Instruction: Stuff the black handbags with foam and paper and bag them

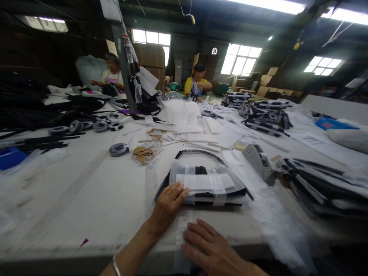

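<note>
A black handbag lies on the white table in front of me, its curved handle pointing away. White padding covers its upper side, with clear bands running over it. My left hand rests on the bag's near left corner, fingers stretched out and lying flat. Nearer to me, my right hand is open at the table's front edge. Its fingertips touch or hover over a translucent strip that reaches down over the edge; I cannot tell which.
Brown hang tags and a coiled grey strap lie to the left. A tape dispenser stands right of the bag, beside crumpled clear plastic and stacked black bags. A metal post rises behind. Two people work across the table.
</note>
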Available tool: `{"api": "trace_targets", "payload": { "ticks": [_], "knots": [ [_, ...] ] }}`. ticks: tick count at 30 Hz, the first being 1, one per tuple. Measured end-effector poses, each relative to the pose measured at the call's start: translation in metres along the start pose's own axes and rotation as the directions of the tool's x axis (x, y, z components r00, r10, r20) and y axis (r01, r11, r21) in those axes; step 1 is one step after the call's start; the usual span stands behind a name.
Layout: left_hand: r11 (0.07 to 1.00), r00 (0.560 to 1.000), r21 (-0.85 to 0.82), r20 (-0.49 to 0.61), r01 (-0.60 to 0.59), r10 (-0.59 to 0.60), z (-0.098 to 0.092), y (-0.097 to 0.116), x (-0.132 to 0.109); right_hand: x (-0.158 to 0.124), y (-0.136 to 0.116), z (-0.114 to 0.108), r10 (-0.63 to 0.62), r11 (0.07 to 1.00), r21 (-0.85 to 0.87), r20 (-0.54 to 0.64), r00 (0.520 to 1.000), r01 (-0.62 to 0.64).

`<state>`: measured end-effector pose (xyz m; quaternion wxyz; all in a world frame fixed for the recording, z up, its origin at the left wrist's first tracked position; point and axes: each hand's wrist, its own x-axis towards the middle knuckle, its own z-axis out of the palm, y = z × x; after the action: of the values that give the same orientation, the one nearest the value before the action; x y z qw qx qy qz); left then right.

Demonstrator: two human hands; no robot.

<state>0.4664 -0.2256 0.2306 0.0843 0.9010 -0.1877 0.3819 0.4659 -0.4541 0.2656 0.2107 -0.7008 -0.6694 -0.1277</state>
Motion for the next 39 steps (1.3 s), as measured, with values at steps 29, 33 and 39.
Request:
{"api": "trace_targets", "payload": {
  "ticks": [29,33,39],
  "knots": [
    [1.000,0.998,-0.026,0.066,0.004,-0.002,0.006,0.052,0.008,-0.003,0.041,-0.048,0.460,0.874,0.227,-0.101,0.882,-0.430],
    [0.985,0.994,-0.151,0.088,0.081,-0.068,0.000,0.049,0.008,-0.015,0.048,-0.037,0.375,0.919,0.170,-0.094,0.922,-0.356],
    [0.911,0.935,-0.319,0.319,0.261,-0.156,-0.022,0.047,0.020,-0.019,0.046,-0.030,0.393,0.916,0.167,-0.178,0.902,-0.365]
  ]
}}
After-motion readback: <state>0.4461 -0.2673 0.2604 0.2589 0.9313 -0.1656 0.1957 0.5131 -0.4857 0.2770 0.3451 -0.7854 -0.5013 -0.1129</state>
